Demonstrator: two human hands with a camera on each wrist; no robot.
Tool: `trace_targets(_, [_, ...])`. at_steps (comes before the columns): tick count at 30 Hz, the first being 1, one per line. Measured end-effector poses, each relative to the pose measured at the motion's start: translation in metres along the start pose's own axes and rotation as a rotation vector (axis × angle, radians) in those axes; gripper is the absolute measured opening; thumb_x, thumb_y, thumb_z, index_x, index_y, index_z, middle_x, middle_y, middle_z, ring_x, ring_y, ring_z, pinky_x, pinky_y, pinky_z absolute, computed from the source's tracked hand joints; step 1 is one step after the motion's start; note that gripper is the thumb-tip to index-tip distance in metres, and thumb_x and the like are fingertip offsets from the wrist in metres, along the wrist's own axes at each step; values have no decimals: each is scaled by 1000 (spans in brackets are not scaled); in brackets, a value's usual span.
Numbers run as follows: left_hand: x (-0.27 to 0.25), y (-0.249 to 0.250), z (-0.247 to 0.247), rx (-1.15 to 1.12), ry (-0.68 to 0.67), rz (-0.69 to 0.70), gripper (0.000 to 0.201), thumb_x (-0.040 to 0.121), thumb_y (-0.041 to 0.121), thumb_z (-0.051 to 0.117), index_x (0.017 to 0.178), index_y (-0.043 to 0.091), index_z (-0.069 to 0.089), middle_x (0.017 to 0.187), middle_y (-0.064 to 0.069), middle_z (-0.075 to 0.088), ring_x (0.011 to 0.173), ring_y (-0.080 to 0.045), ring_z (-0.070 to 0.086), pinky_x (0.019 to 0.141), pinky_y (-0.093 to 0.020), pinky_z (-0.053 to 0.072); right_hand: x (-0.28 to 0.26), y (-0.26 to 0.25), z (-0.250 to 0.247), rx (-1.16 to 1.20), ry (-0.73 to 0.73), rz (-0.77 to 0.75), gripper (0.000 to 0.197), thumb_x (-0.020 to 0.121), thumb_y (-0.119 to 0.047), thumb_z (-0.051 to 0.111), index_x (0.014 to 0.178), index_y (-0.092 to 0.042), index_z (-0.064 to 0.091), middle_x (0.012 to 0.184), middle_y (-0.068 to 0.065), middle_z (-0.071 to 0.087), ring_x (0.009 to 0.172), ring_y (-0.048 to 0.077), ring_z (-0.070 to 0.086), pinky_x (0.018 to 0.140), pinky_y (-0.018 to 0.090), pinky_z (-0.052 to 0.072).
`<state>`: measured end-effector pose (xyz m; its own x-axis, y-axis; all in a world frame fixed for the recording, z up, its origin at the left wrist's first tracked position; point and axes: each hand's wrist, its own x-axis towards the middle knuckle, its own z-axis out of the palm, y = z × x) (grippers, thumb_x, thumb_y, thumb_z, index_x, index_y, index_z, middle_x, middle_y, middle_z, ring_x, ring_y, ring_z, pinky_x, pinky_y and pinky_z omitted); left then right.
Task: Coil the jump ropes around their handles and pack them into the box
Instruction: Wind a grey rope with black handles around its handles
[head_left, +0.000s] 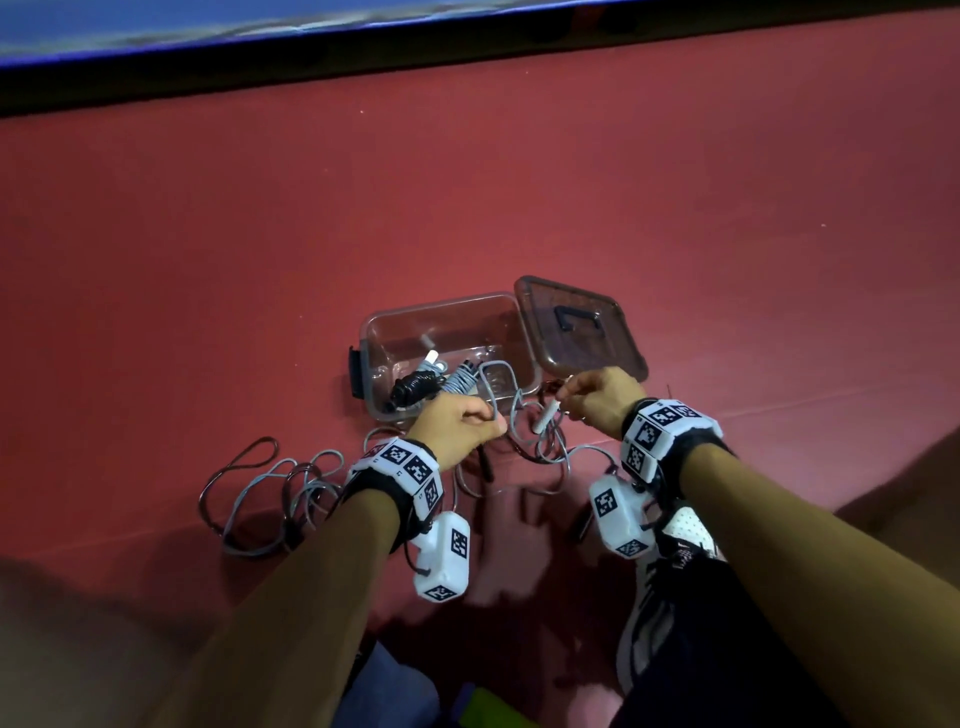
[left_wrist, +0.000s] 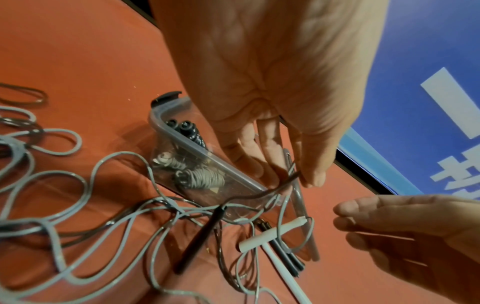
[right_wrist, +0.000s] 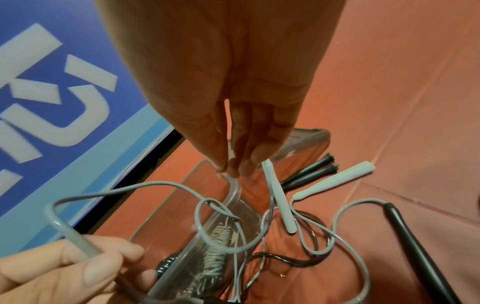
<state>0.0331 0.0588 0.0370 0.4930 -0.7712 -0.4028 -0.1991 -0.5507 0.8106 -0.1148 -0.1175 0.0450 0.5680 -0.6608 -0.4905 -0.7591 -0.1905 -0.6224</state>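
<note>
- While the person sits on the red floor, a clear plastic box stands open on it just beyond both hands, well short of the far edge, where a blue board runs.
- Its smoky lid lies flat on the floor, touching the box's right side, handle up.
- Inside the box, toward its near-left corner, lie a black coiled rope, a grey coiled rope beside it, and a white-handled piece just behind.
- The left hand hovers at the box's near edge, thumb and fingers pinching a grey cord together with a dark cord.
- That dark cord runs down to a black handle hanging free under the hand.
- The grey cord arches out from the pinch and loops over the box's near wall.
- The right hand hangs at the box's near-right corner, by the lid, fingertips drawn together; whether they clasp a cord cannot be told.
- Just below it a white handle dangles tilted; the right wrist view shows a second white handle on the floor beside it.
- A loose tangle of grey and dark rope sprawls on the floor left of the left wrist.
- A white shoe shows under the right forearm.
</note>
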Motion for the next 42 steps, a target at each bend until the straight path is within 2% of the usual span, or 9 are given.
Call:
trace_targets(4, [13, 6, 20, 17, -34, -2, 17, 83, 17, 82, 91, 3, 77, 80, -9, 72, 71, -10, 58, 67, -12, 44, 6, 24, 8, 30, 18, 60, 21, 82, -18, 72, 63, -25, 70, 74, 4, 75, 83, 29, 73, 85, 45, 59])
trace_targets(6, [20, 5, 28, 61, -76, 6, 12, 84, 13, 81, 91, 6, 78, 85, -14, 75, 72, -11, 60, 69, -15, 45, 7, 32, 12, 8, 8, 75, 25, 80, -14, 70, 58, -27, 69, 78, 4, 76, 85, 30, 73, 86, 44, 58])
trace_targets(10, [31, 0, 40, 87, -90, -3, 6, 85, 10, 79, 91, 11, 78, 74, -3, 69, 68, -10, 58, 68, -17, 46, 8, 47, 18, -56, -24, 115, 29, 87, -20, 66, 59, -30, 66, 74, -3, 71, 90, 28, 71, 88, 35, 56])
trace_targets(15, [42, -11, 59, 92, -102, -67, 5, 85, 8, 78, 90, 9, 79, 71, -6, 68, 67, -15, 59, 72, -38, 59, 10, 71, 29, -110, -70, 173, 20, 90, -16, 61, 99, -20, 79, 101, 7, 76, 102, 27, 69, 93, 35, 54])
trace_targets(25, [72, -8, 94, 318, -115, -25, 13, 82, 13, 75, 87, 25, 80, 69, 11, 69, 68, -6, 65, 71, -17, 49, 27, 104, 51, -143, -80, 289, 24, 90, -23, 63, 106, -10, 76, 110, 13, 73, 105, 33, 67, 91, 37, 53])
trace_targets(29, [78, -12, 100, 374, -118, 13, 15, 81, 11, 72, 86, 24, 80, 82, 4, 76, 78, -15, 68, 79, -26, 54, 35, 114, 60, -115, -68, 318, 22, 90, -20, 63, 109, -16, 75, 116, 10, 71, 110, 30, 65, 94, 32, 51])
trace_targets(33, [82, -18, 96, 374, -99, 89, 13, 84, 9, 73, 89, 17, 80, 82, 3, 70, 70, -10, 53, 73, -13, 40, 44, 120, 75, -87, -90, 297, 27, 97, -26, 52, 116, -21, 71, 118, 10, 70, 112, 33, 64, 94, 35, 50])
trace_targets(38, [83, -27, 92, 332, -67, 92, 12, 84, 7, 74, 91, 14, 81, 86, 1, 71, 71, -8, 52, 66, 0, 36, 54, 123, 94, -67, -105, 332, 29, 97, -29, 54, 119, -17, 67, 118, 11, 69, 112, 34, 64, 92, 35, 50])
trace_targets(42, [84, -32, 92, 304, -56, 89, 14, 83, 4, 74, 91, 13, 81, 88, -1, 74, 71, -8, 53, 65, 1, 37, 63, 139, 115, -98, -139, 319, 28, 91, -33, 55, 116, -23, 64, 113, 9, 70, 109, 32, 66, 89, 33, 50])
